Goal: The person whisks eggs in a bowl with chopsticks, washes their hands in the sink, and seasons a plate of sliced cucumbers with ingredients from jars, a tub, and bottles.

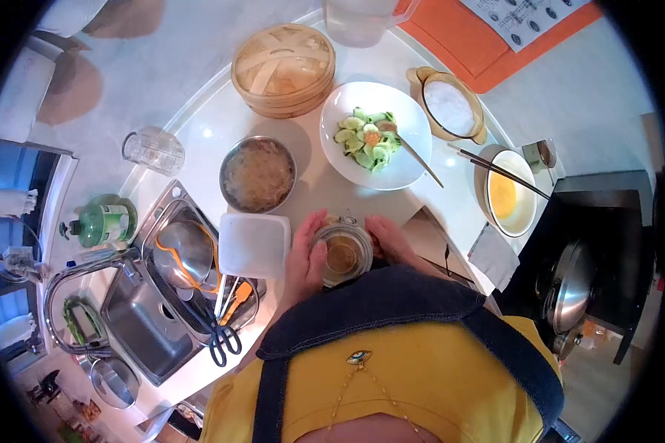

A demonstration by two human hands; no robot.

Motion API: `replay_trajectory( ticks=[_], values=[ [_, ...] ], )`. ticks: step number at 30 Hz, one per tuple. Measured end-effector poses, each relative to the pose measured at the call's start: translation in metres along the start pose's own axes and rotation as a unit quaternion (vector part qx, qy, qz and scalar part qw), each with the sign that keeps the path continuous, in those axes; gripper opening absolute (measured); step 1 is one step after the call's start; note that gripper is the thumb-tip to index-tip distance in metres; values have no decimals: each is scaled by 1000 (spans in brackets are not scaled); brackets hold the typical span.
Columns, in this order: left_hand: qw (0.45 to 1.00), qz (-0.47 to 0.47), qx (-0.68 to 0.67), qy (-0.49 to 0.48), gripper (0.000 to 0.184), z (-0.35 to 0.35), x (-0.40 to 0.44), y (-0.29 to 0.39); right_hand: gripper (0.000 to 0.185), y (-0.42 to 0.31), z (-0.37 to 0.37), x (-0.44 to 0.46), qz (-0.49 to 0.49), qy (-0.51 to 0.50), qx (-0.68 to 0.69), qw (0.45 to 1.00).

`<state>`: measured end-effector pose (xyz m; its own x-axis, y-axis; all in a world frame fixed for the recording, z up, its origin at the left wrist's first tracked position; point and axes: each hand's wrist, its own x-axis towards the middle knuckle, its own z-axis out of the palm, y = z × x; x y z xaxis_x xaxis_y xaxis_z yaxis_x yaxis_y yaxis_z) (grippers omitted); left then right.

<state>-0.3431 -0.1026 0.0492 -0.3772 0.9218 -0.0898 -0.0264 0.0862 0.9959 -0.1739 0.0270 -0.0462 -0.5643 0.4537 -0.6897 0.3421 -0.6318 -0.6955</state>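
Note:
Close to my body at the counter's front edge, a round glass jar (343, 252) with a wire clasp stands between my hands. Something brownish shows through its top. My left hand (308, 247) wraps round the jar's left side, its thumb near the rim. On the other side my right hand (389, 238) grips the jar, with some of its fingers hidden. Beyond the jar is a white bowl (340, 159) of sliced cucumber, with orange-brown seasoning and a spoon (420, 159) resting in it. A steel bowl (226, 173) holding pale shredded food sits further left.
A white lidded box (255, 244) stands left of my hands, beside the sink (137, 317) and its utensil rack. Behind are a bamboo steamer (283, 70) and a salt-like white heap in a pot (479, 118). An egg bowl (521, 214) with chopsticks (499, 170) nears the stove (606, 221).

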Motion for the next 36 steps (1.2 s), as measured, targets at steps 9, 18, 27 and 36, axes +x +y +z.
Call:
replay_trajectory(
  ticks=[9,18,27,36],
  values=[
    [974,108,-155,124,113,11,-43,-80,74,-22,-4,-4,-318,-171,-342,868],
    [978,24,101,181,125,44,-58,-136,115,-69,10,2,-273,-380,-276,840],
    [944,107,170,262,122,61,-13,11,117,-134,8,-48,-431,-288,-259,815],
    [945,259,188,62,114,74,217,82,103,-286,-75,-18,-529,-116,-218,812]
  ],
)
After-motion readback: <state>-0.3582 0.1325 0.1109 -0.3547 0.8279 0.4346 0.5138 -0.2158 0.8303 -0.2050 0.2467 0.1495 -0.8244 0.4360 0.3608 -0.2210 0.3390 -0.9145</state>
